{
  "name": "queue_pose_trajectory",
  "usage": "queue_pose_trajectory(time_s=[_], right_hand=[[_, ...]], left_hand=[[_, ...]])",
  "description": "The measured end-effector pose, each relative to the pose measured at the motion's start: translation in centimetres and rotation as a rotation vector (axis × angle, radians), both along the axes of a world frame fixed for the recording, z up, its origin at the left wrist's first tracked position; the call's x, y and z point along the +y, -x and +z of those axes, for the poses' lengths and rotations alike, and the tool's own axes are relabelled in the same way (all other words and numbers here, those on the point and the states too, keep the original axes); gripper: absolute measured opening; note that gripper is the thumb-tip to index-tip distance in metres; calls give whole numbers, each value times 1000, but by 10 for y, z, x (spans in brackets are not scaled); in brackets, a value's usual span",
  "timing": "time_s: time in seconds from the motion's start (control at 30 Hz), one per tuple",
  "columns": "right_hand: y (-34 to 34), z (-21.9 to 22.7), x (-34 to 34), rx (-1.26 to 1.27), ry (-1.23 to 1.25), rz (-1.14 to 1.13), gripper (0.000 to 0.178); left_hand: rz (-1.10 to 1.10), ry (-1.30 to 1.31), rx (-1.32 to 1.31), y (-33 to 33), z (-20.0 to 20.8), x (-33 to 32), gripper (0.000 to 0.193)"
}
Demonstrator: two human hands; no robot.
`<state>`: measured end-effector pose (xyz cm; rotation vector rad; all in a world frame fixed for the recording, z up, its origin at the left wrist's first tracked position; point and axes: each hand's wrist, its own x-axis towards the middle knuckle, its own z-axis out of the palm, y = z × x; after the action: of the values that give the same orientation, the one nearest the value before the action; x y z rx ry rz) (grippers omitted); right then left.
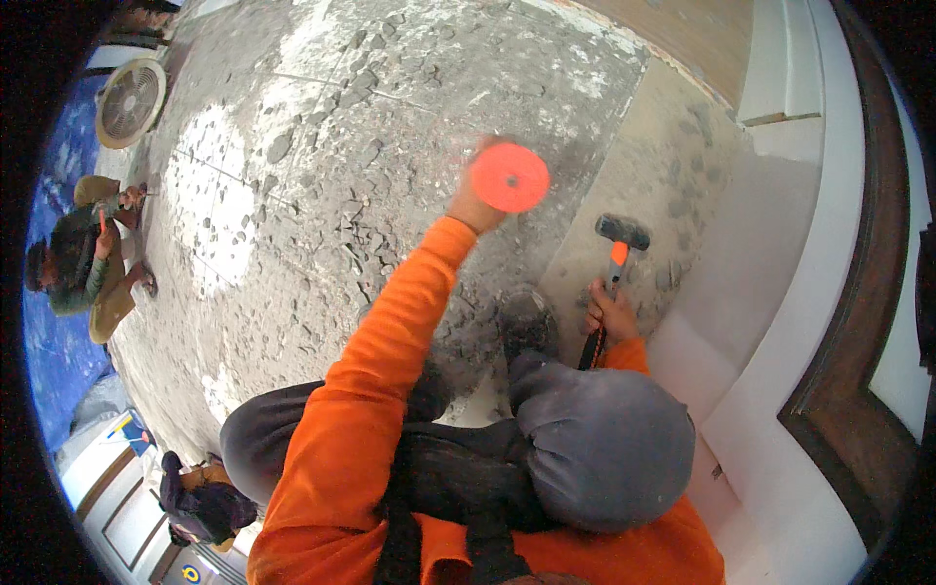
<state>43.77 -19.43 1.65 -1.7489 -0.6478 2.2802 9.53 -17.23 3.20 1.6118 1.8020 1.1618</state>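
Note:
Out in front, my left hand [472, 207] is closed around a chisel [510, 166] seen end-on. Its round orange-red hand guard faces up with a dark metal end at the centre, and the guard hides the shaft and tip below. My fingers are partly covered and slightly blurred. To the right and nearer my knee, my right hand [613, 314] grips the handle of a club hammer [622, 232]. The hammer has a dark, blocky head and an orange and black handle; its head is apart from the chisel, over the paler floor strip.
Chips and rubble cover the rough grey floor [322, 195]. A white wall [751, 253] runs close along my right. At far left, one person [78, 249] squats by a blue sheet [58, 361] and a round fan [131, 102]. Another person [200, 502] is at lower left.

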Motion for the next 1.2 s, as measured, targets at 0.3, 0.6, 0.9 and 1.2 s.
queue_pose_trajectory(time_s=[0.3, 0.6, 0.9, 1.2], right_hand=[[-12, 0, 5, 16, 24, -21, 31], [-2, 13, 6, -90, 35, -66, 40], [-5, 15, 8, -111, -27, 21, 43], [-8, 2, 9, -91, -7, 13, 44]], left_hand=[[42, 134, 49, -71, 18, 26, 27], [12, 47, 199, -65, 18, 33, 27], [73, 197, 157, -64, 23, 24, 28], [45, 54, 41, -68, 32, 24, 28]])
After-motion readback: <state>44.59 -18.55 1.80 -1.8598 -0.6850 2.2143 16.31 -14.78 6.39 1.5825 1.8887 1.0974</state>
